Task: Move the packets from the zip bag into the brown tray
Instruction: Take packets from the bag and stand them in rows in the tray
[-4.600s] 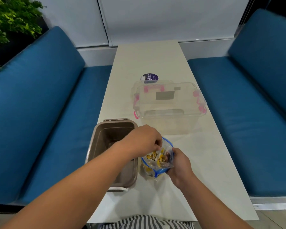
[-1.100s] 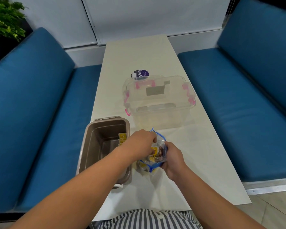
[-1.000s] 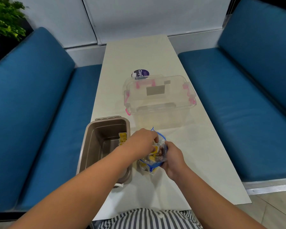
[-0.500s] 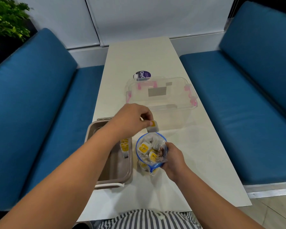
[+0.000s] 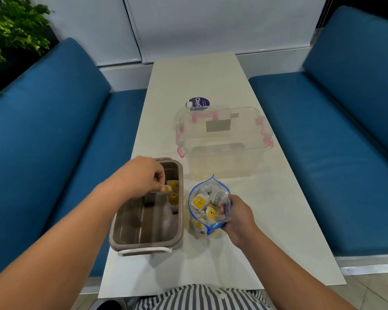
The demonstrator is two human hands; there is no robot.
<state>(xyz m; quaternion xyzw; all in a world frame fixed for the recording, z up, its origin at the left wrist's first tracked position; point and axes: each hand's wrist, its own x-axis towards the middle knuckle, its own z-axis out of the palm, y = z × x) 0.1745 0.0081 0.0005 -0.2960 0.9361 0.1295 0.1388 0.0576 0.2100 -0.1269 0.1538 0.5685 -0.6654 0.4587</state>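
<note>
Left hand (image 5: 141,175) over the brown tray (image 5: 148,243), pinching one yellow packet (image 5: 167,189), a few packets (image 5: 173,198) lying inside by its right wall, right hand (image 5: 238,218) gripping the open, well-filled zip bag (image 5: 205,204) just beside the tray, clear box (image 5: 222,139) beyond.

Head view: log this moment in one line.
left hand pinches packet over brown tray | right hand grips zip bag | other packets in tray, bag
</note>
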